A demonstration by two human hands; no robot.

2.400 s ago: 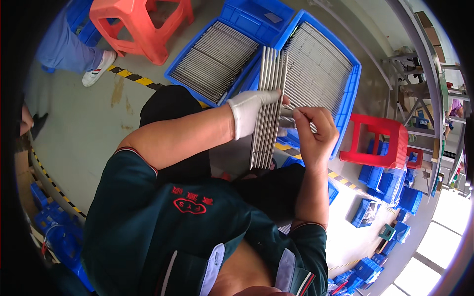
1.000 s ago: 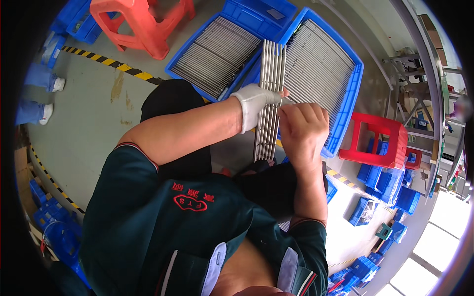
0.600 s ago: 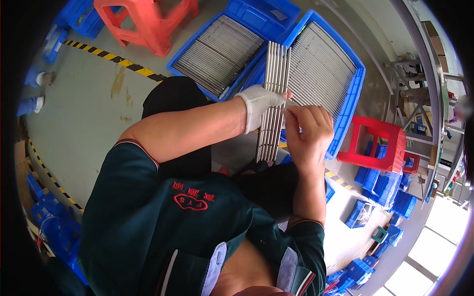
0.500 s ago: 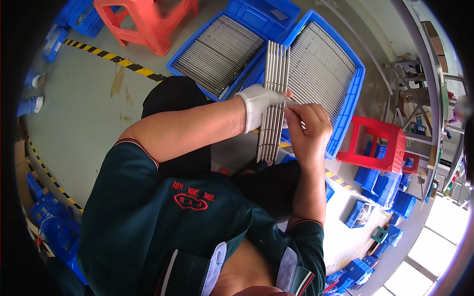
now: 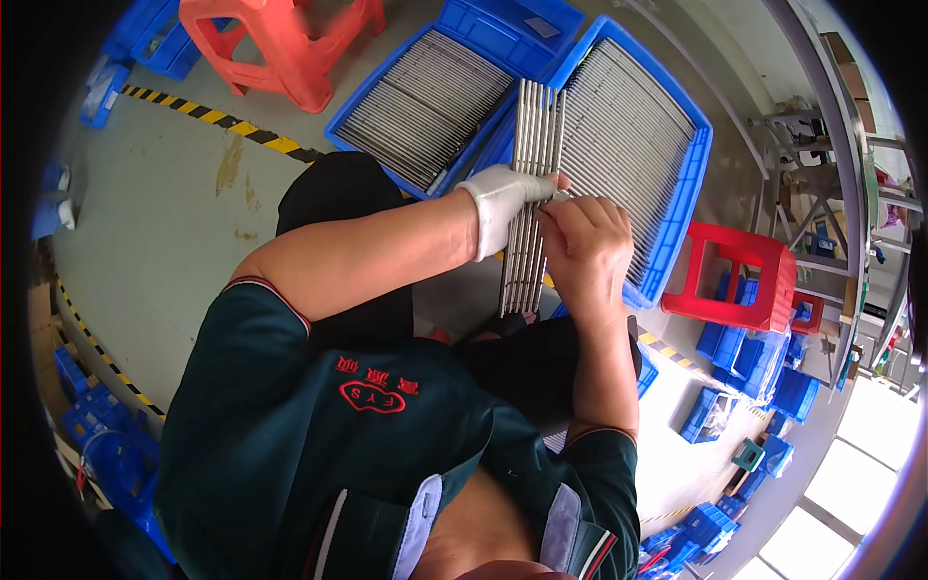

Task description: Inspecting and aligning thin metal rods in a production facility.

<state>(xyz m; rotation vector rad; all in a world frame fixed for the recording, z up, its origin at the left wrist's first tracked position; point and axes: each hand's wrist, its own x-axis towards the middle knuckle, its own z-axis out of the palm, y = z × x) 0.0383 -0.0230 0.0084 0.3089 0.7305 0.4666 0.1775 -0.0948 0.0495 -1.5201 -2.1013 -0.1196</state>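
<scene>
My left hand (image 5: 503, 200), in a white glove that leaves fingertips bare, is closed around a flat row of several slim silvery metal rods (image 5: 538, 126). The rods lie side by side and run lengthwise away from me, above my lap. At their right edge, my right hand (image 5: 592, 242) is bare and closed, its thumb and forefinger pinched together against the row near my left fingertips. Whatever sits inside that pinch is hidden. Just beyond the rods stands a blue crate (image 5: 698, 159) filled with rows of similar rods.
A second blue crate (image 5: 350, 114) of rods stands at the far left of the first. An orange-red stool (image 5: 307, 72) is at the upper left, and a red stool (image 5: 727, 307) at the right. Blue bins (image 5: 710, 416) and metal shelving (image 5: 839, 193) line the right side.
My right hand has shifted left, closer over the row of rods, with its fingers more curled. The rods have barely moved in my left hand.
</scene>
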